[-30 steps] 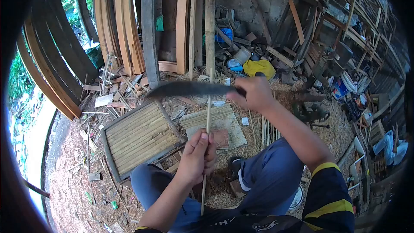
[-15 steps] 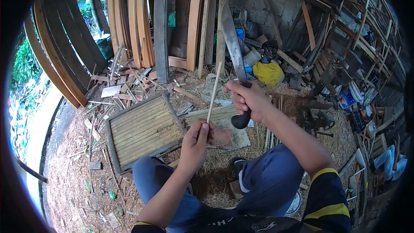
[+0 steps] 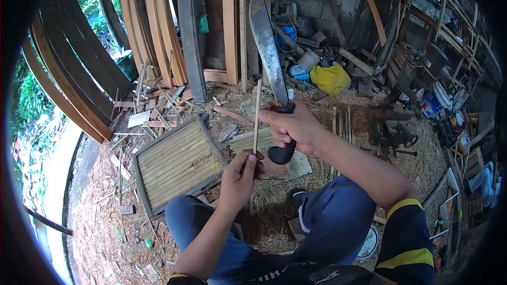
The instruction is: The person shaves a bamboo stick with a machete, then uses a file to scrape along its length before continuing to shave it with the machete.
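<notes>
A thin pale wooden strip (image 3: 257, 116) stands nearly upright in my left hand (image 3: 240, 179), pinched between thumb and fingers near the strip's lower part. My right hand (image 3: 296, 129) is wrapped round the black handle of a machete (image 3: 268, 55). Its broad, worn blade points up and slightly left, with the tip at the top. The right thumb and forefinger reach close to the strip; whether they touch it I cannot tell. Beneath the hands lie a bundle of thin strips (image 3: 247, 142) and a flat board (image 3: 293, 168).
A framed slatted panel (image 3: 179, 166) lies left of my knees. Planks (image 3: 193, 37) lean at the back. A yellow cloth (image 3: 330, 79) and scrap lie behind my right hand. A metal vise-like tool (image 3: 391, 132) sits at the right. Shavings cover the ground.
My right hand has moved slightly left and down with the machete, its blade now tilting further left. The strip stands more upright in my left hand. The view has shifted slightly.
</notes>
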`<state>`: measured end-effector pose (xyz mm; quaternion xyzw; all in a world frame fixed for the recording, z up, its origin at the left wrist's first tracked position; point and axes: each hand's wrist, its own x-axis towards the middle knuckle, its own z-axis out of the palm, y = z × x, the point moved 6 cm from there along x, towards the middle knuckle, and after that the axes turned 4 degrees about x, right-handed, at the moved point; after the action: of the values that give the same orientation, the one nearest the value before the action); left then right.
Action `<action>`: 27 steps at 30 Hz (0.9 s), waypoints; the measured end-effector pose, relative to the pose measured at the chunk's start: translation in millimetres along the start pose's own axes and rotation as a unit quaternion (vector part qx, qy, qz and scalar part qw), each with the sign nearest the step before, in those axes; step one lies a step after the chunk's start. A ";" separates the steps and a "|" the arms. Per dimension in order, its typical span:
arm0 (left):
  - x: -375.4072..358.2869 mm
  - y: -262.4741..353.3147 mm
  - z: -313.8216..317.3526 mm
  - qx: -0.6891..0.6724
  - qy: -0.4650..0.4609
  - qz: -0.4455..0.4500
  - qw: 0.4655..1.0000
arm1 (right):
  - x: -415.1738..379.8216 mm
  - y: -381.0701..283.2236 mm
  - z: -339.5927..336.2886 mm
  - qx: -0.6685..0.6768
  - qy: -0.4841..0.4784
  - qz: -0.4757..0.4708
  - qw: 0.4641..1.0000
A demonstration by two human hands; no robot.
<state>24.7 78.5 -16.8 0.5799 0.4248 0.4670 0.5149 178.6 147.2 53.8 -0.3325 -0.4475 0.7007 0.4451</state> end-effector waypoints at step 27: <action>1.9 111.9 -69.0 0.171 0.144 0.190 0.956 | -2.8 30.3 52.2 -0.145 -0.030 0.014 0.989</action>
<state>-41.1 82.0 97.0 0.6560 0.4500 0.5549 0.2432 124.7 121.1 45.8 -0.3787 -0.5530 0.6442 0.3684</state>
